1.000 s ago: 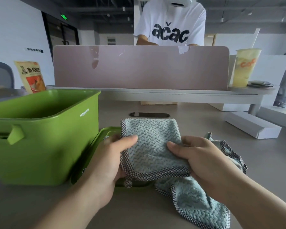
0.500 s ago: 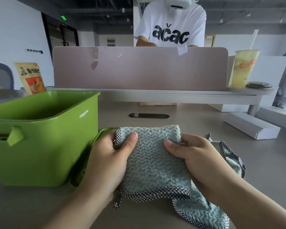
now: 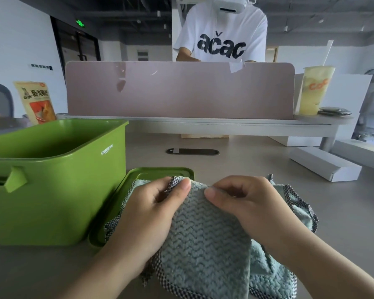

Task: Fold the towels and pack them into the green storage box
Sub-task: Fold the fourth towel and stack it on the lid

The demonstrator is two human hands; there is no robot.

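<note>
From the head view, a teal towel (image 3: 207, 244) with a zigzag weave and a black-and-white checked trim sits at the near middle of the tabletop (image 3: 343, 212). Its left part overlaps a green lid (image 3: 156, 171) lying flat there. Both hands grip the towel's far edge close together. The left hand (image 3: 153, 216) pinches the checked trim between its thumb and curled fingers. The right hand (image 3: 246, 206) pinches the teal cloth just beside it, thumb on top and fingers curled behind. More teal cloth with the same trim spreads out under the right wrist and to the right, and it is unclear whether this is a second towel or a fold of the same one.

The green storage box (image 3: 52, 190) stands open on the left, just beside the lid, and what shows of its inside holds no towel.

Farther back, a dark oval cable slot (image 3: 192, 151) is set into the tabletop and a long white carton (image 3: 324, 162) lies to the right. A pink divider panel (image 3: 179, 89) crosses the desk, with a snack bag (image 3: 38, 101) at its left end and a yellow drink cup (image 3: 315, 89) with a straw at its right. A person in a white printed T-shirt (image 3: 220, 39) stands behind the panel.
</note>
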